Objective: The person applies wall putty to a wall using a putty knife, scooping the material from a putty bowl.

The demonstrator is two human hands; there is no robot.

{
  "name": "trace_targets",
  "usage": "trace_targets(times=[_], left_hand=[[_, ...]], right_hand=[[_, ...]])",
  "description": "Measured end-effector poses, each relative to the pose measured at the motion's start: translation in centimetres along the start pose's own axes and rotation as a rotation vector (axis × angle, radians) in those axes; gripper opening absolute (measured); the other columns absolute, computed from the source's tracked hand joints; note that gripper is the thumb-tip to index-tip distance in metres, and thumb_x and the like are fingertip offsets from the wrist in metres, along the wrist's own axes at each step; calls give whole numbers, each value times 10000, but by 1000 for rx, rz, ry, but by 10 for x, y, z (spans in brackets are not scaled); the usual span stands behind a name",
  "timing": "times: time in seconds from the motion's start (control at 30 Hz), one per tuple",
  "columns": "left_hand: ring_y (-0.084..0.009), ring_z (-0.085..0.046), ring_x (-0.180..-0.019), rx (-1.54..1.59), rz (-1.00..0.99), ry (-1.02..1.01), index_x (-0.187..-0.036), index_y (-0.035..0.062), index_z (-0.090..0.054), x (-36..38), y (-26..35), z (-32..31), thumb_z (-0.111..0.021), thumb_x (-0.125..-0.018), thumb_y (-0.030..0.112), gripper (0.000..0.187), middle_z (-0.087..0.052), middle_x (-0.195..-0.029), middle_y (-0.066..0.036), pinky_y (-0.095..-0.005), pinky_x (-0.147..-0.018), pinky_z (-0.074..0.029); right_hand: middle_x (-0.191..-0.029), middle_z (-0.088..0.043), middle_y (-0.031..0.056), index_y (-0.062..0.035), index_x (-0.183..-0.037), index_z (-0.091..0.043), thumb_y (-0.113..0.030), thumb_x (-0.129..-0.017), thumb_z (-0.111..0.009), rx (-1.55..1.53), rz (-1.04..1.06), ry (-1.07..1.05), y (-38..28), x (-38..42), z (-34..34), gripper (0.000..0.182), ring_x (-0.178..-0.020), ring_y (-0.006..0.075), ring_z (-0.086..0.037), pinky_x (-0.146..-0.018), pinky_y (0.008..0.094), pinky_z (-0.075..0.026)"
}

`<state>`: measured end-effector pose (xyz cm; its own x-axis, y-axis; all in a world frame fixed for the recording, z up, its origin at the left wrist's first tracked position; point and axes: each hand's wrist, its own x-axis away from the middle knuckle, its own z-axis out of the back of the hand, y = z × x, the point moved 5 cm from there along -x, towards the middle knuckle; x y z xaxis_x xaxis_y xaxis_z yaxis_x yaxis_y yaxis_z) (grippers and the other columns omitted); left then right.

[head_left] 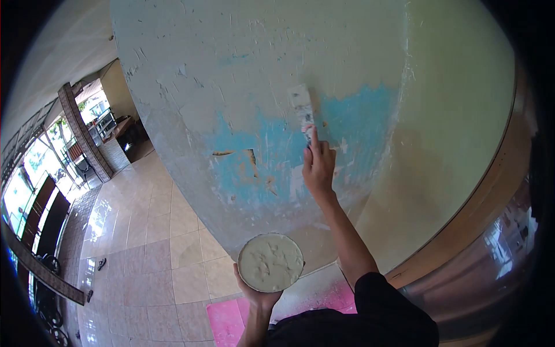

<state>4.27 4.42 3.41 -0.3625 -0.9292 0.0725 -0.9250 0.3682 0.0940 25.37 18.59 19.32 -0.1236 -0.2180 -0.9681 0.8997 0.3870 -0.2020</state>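
Note:
My right hand (319, 168) is closed round the handle of a putty knife (301, 101), its index finger stretched along the tool toward the blade. The whitish, smeared blade lies up against the wall (254, 63), at the upper edge of a bare turquoise patch (361, 124). Pale grey filler coats the wall above that patch. Below, my left hand (258, 296) supports a round tub from underneath and the side. Thick, pale filler (270, 263) with a rough, dented surface fills the tub close to its rim. A cracked, brownish break (253, 156) shows in the turquoise area.
A pink sheet (225, 319), partly covered in whitish dust, lies on the floor below me. Glossy beige tiles (156, 248) stretch left toward a pillar (84, 133) and a dark gate (43, 211). A greenish wall (457, 104) adjoins on the right, edged by brown trim (485, 185).

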Motion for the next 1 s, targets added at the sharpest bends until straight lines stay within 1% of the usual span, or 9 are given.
trace_targets(times=[0.17, 0.23, 0.33, 0.4, 0.53, 0.63, 0.67, 0.8, 1.0], left_hand=[[-331, -343, -1346, -68, 0, 38, -1442, 172, -374, 3, -1, -6, -428, -827, 712, 820, -367, -1472, -87, -574, -1108, -252], [-328, -344, -1346, -71, -17, 1, -1441, 172, -377, 3, 2, -12, -435, -825, 710, 820, -365, -1474, -84, -574, -1109, -251], [-322, -344, -1348, -70, -52, -36, -1439, 173, -383, 0, 10, -15, -452, -823, 703, 815, -367, -1476, -77, -570, -1114, -248], [-315, -340, -1355, -57, -66, -47, -1434, 179, -395, 2, 12, -22, -478, -824, 686, 797, -383, -1471, -66, -562, -1117, -248], [-300, -344, -1354, -20, -63, -37, -1433, 184, -395, 2, 7, -44, -465, -832, 688, 788, -387, -1468, -53, -545, -1118, -257], [-289, -355, -1345, 21, -30, -21, -1429, 184, -398, 0, 0, -55, -449, -837, 692, 782, -392, -1462, -47, -534, -1113, -265], [-289, -355, -1345, 22, -27, -9, -1429, 184, -398, 0, -2, -56, -449, -837, 692, 782, -392, -1462, -47, -534, -1113, -265], [-290, -365, -1331, 5, 19, 24, -1425, 185, -401, -2, -9, -59, -428, -845, 696, 773, -403, -1446, -49, -536, -1097, -273], [-299, -364, -1326, 34, 41, 10, -1414, 175, -412, -13, -15, -55, -446, -862, 652, 730, -408, -1439, -62, -545, -1099, -264]], right_hand=[[-864, -520, 114, -60, -1461, -363, -107, -912, -563, 15, -180, -165, 5, 87, -8, 586, -774, 265, -487, -701, 389, -373], [-881, -533, 106, -65, -1468, -349, -122, -930, -558, -306, -231, -77, 1, 138, 11, 580, -722, 232, -487, -643, 351, -399], [-858, -549, 74, -66, -1467, -340, -217, -974, -521, -510, -423, -166, -8, 172, 54, 546, -635, 145, -466, -541, 270, -376], [-812, -548, 41, -57, -1457, -338, -311, -999, -476, -1337, -1026, -421, -21, 187, 74, 542, -571, 76, -417, -488, 220, -331], [-740, -517, 27, -70, -1434, -348, -385, -992, -469, -1451, -1164, -505, -52, 174, 123, 556, -509, 60, -357, -500, 237, -320], [-807, -550, 67, -32, -1411, -413, -218, -950, -581, -700, -478, -520, -69, 160, 152, 525, -607, 114, -499, -537, 280, -427], [-840, -573, 94, -27, -1363, -484, -136, -885, -646, -557, -426, -659, -76, 150, 165, 516, -652, 177, -573, -598, 336, -480], [-820, -594, 97, -90, -1300, -577, -119, -850, -649, -341, -315, -757, -89, 152, 183, 457, -644, 234, -591, -579, 350, -478], [-738, -586, 51, -127, -1229, -640, -151, -775, -669, -202, -221, -815, -74, 155, 207, 455, -608, 204, -582, -552, 344, -476]])
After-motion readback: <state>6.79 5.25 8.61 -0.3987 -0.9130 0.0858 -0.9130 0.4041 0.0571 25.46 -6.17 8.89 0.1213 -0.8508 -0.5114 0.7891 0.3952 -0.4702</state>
